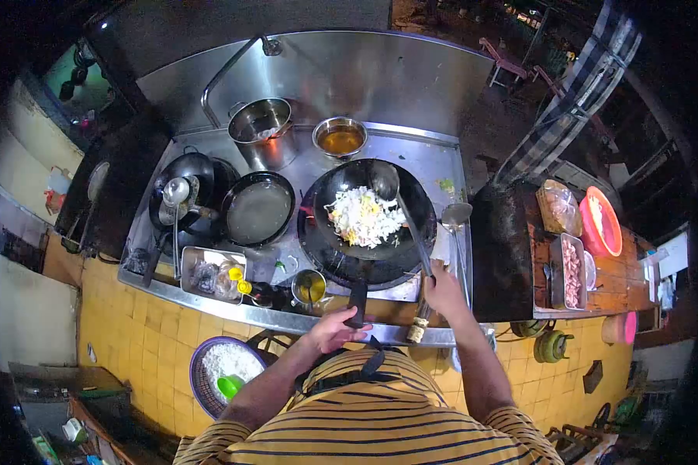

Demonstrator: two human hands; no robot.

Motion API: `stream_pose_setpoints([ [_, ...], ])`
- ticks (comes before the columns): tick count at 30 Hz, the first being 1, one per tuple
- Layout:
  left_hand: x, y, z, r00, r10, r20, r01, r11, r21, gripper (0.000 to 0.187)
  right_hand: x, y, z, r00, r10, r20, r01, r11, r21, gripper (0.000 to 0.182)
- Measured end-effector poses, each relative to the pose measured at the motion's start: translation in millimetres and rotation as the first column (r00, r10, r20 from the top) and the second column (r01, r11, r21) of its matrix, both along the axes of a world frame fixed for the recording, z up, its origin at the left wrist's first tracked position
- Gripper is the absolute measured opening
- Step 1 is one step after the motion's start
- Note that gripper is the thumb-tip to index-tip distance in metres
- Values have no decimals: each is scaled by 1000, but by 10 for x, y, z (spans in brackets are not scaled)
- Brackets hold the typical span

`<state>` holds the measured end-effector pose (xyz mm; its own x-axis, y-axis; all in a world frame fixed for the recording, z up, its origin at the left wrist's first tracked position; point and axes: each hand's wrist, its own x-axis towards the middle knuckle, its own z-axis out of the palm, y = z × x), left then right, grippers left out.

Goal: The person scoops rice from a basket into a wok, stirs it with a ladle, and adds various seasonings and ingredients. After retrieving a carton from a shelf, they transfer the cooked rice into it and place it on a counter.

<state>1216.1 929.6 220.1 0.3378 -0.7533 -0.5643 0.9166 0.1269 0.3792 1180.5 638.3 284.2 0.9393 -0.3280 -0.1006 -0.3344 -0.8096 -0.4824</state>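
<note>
A black wok (329,232) sits on the burner with white rice and bits of yellow egg (364,217) heaped in it. My left hand (337,331) is closed at the end of the wok's dark handle (357,301), with the fingers below it. My right hand (444,290) grips the long handle of a ladle (385,182). The ladle's dark bowl rests in the wok at the rice's upper right edge. Its wooden handle end (417,329) sticks out below my right hand.
Left of the wok are a dark pan of liquid (257,209), a tall pot (264,155) and a metal tray (209,291). A bowl of brown liquid (340,139) stands behind. Sliced meat fills a tray (557,275) at right. A purple basket of rice (202,380) is low left.
</note>
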Motion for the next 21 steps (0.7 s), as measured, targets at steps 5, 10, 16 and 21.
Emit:
stream_pose_setpoints([
  [5,2,26,-9,999,6,-35,-7,999,-38,40,-138,6,162,998,60,1,-60,998,-17,49],
  [10,-5,61,-64,997,1,-76,-8,996,-90,41,-99,-70,88,995,-20,-99,19,1000,-15,46],
  [16,-55,27,-32,999,-38,-23,37,999,-37,40,-76,-10,-136,996,-17,92,21,999,-39,45],
  [21,13,36,-50,997,-63,-51,59,995,-83,39,-22,22,-315,973,10,233,25,989,-145,44],
])
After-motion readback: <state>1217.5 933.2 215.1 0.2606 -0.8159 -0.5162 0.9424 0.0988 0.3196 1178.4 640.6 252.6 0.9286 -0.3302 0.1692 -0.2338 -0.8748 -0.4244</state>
